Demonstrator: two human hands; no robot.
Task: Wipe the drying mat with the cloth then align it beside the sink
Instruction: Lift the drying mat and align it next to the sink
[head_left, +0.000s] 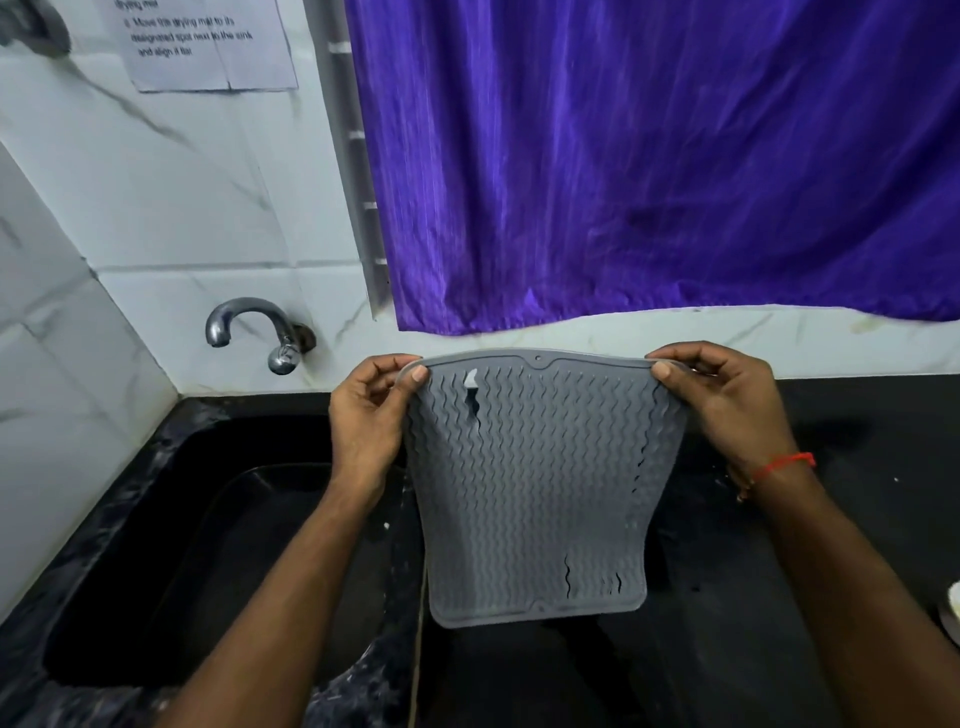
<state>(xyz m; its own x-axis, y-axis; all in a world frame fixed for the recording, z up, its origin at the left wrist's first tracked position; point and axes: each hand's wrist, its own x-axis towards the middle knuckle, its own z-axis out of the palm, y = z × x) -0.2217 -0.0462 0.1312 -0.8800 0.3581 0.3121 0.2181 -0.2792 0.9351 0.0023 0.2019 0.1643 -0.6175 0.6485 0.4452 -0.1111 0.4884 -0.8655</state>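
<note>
A grey ribbed drying mat (535, 493) with a few tears hangs in the air above the black counter, just right of the sink. My left hand (366, 415) pinches its upper left corner. My right hand (727, 405) pinches its upper right corner. The mat's lower edge dangles free near the counter. No cloth is in view.
A black sink (171, 545) lies at the left under a metal tap (249, 327). The black counter (857, 467) runs to the right. A purple curtain (649, 156) hangs behind. A white object (951, 605) sits at the right edge. A paper note (208, 41) is stuck on the tiled wall.
</note>
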